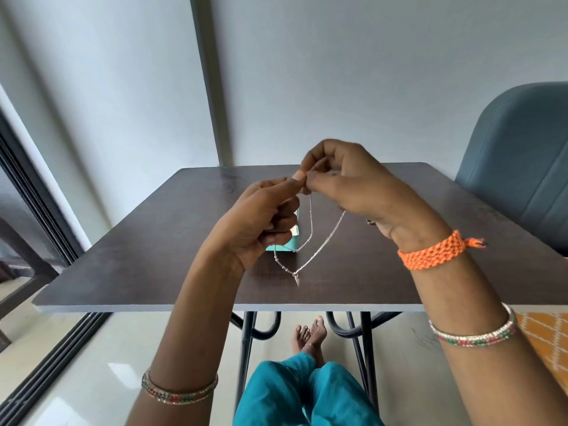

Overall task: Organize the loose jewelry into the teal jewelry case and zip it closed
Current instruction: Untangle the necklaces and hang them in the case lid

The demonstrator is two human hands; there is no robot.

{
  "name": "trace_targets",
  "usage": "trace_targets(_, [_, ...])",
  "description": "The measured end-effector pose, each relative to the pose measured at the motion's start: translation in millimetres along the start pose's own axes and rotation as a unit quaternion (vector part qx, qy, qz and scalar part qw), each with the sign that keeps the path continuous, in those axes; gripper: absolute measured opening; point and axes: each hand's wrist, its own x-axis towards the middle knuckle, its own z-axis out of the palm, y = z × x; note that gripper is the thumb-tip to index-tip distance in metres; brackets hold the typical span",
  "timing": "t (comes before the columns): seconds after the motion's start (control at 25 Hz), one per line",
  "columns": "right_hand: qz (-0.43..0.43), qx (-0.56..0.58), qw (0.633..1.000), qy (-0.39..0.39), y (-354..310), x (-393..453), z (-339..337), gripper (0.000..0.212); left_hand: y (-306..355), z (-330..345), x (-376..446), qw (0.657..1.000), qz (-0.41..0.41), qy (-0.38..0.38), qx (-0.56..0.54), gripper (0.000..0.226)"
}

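A thin silver necklace [310,238] with a small pendant hangs in loops above the dark table [172,241]. My left hand [261,219] and my right hand [353,186] are raised together over the table's middle, and each pinches an end of the chain where their fingertips meet. The pendant dangles just above the tabletop. The teal jewelry case [292,238] stands on the table behind my left hand, which hides most of it; I cannot tell whether it is open. A small dark piece of jewelry [369,222] lies on the table under my right wrist.
A blue-grey chair [519,167] stands at the table's right side. The wall is directly behind the table. A sliding glass door runs along the left. My knees and feet are under the table's near edge, among its black metal legs.
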Motion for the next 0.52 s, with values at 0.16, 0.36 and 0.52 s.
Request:
trace_targets(0.16, [0.083, 0.086, 0.982, -0.144, 12, -7, -7, 0.012, -6, 4, 3, 0.997, 0.024, 0.05, 0.051, 0.034])
trace_targets(0.36, [0.051, -0.098, 0.994, 0.001, 40, 6, 9, 0.014, 3, 9, 0, 0.998, -0.009, 0.036, 0.052, 0.036])
trace_targets(0.52, [0.059, -0.134, 0.975, 0.166, 68, 14, 4, 0.011, 9, -1, -6, 0.988, -0.016, -0.052, -0.146, 0.04])
